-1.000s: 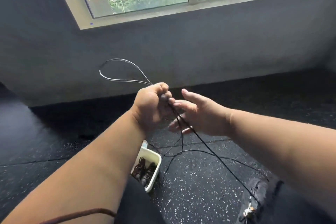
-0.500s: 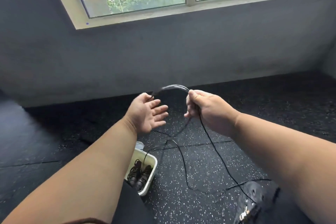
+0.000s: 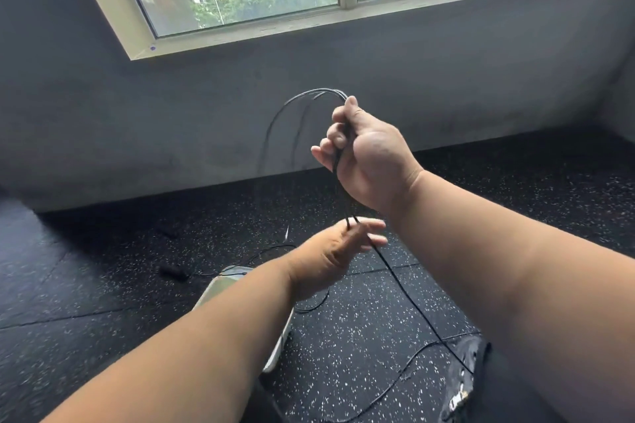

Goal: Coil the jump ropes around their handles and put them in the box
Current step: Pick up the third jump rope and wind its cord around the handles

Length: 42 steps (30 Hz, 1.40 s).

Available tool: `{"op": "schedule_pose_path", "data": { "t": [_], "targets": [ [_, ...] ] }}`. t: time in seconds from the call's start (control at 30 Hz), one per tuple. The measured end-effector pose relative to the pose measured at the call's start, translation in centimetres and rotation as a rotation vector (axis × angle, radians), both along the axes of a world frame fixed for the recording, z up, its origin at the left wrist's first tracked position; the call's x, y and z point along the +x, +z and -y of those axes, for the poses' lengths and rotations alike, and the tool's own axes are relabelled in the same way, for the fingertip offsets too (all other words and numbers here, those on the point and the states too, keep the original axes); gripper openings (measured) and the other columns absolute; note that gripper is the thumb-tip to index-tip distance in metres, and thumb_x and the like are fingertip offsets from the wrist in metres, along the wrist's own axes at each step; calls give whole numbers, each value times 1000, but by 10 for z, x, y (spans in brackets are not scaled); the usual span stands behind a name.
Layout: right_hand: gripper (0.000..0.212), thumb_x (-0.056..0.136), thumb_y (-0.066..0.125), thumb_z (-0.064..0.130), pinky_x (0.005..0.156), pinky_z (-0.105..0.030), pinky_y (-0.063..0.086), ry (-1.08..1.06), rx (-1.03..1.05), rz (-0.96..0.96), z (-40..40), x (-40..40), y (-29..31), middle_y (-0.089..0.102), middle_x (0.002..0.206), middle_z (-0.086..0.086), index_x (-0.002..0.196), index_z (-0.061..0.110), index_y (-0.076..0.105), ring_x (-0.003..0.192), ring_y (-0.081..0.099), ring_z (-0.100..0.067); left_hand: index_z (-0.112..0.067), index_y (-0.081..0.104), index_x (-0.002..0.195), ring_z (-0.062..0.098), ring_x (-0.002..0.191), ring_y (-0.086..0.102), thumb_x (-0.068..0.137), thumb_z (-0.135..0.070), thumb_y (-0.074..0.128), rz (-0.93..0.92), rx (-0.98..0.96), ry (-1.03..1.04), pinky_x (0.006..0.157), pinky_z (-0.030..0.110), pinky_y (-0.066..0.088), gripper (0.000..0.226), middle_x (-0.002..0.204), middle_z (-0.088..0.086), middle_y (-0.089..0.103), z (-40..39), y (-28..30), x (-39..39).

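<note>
Speckled floor [image 3: 360, 319]. R hand [image 3: 364, 154] clenches rope [image 3: 395, 271]; L hand [image 3: 330, 257] fingers relaxed on strands. I'd keep tension, wrap even.

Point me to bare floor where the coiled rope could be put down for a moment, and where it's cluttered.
Free: speckled floor between the white box and the strand running toward the right knee, and the dark mat left of the loose handle. Crowded: around the box's far end, where rope loops trail under the left hand. Right hand holds the bundle high.
</note>
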State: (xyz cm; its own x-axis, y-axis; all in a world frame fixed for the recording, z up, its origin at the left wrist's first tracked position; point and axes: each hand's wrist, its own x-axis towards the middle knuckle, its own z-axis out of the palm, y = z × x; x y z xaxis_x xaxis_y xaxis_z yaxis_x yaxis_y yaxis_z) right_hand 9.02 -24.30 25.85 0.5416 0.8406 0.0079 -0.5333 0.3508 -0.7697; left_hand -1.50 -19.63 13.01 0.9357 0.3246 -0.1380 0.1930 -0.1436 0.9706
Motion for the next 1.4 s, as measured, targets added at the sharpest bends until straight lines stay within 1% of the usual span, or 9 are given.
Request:
{"op": "schedule_pose_path", "data": {
  "t": [0.13, 0.43, 0.57, 0.67, 0.8, 0.93, 1.07, 1.3, 1.4],
  "targets": [
    [40, 112, 36, 42, 79, -35, 49, -25, 23, 8, -1, 1, 3, 45, 60, 0, 85, 17, 53, 61, 49, -17, -14, 64, 93, 18, 90, 72, 112, -33, 46, -58, -28, 76, 104, 40, 51, 32, 95, 13, 77, 14, -5, -3],
    [58, 90, 52, 73, 73, -35, 30, 457, -218, 304, 16, 3, -66, 58, 94, 1, 110, 21, 67, 85, 45, -16, -18, 43, 76, 25, 68, 58, 112, -44, 31, 319, -688, 462, 79, 44, 55, 47, 69, 6, 46, -19, 88, -7],
    [62, 94, 39, 64, 97, -42, 37, 639, -212, 390, 30, -3, -84, 63, 128, -10, 146, 32, 52, 115, 59, -20, -19, 45, 75, 28, 80, 75, 113, -45, 29, 328, -787, 532, 87, 58, 51, 50, 73, 4, 55, -45, 100, -20],
    [60, 94, 52, 44, 96, -41, 38, 649, -193, 395, 30, -6, -83, 66, 111, -13, 152, 33, 41, 106, 61, -23, -17, 46, 73, 29, 75, 77, 114, -42, 28, 315, -823, 588, 85, 50, 50, 52, 69, 5, 58, -49, 106, -20],
    [57, 88, 69, 30, 94, -41, 44, 550, -360, 438, 25, -2, -97, 64, 84, -3, 141, 17, 51, 86, 62, -19, -21, 44, 69, 22, 67, 76, 115, -42, 27, 318, -788, 669, 103, 52, 43, 54, 60, -2, 52, -63, 107, -22],
    [11, 100, 66, 24, 62, -19, 43, 544, -595, 993, 34, 2, -111, 70, 78, 13, 103, 14, 71, 66, 55, -4, -21, 42, 68, 18, 58, 71, 115, -41, 26, 408, -809, 800, 113, 56, 40, 54, 54, -3, 46, -111, 105, -45],
    [34, 109, 47, 39, 68, -31, 49, 433, -706, 1177, 45, -3, -118, 77, 84, 0, 87, 17, 62, 64, 58, -6, -20, 42, 70, 19, 62, 72, 115, -41, 26, 473, -840, 896, 120, 55, 36, 52, 56, -3, 54, -143, 96, -67],
    [31, 113, 37, 32, 64, -35, 53, 158, -379, 555, 33, -8, -92, 70, 78, -17, 91, 15, 51, 67, 66, -20, -20, 63, 128, 31, 124, 63, 87, -57, 65, -111, -446, 337, 110, 50, 40, 54, 135, 8, 67, -93, 59, -50],
    [31, 112, 40, 31, 57, -33, 54, 103, -296, 469, 28, -13, -79, 59, 83, -25, 89, 15, 53, 62, 58, -22, -30, 55, 146, 23, 140, 52, 92, -26, 66, -68, -325, -85, 109, 39, 38, 55, 151, 2, 58, -59, 40, -38]
  ]
}}
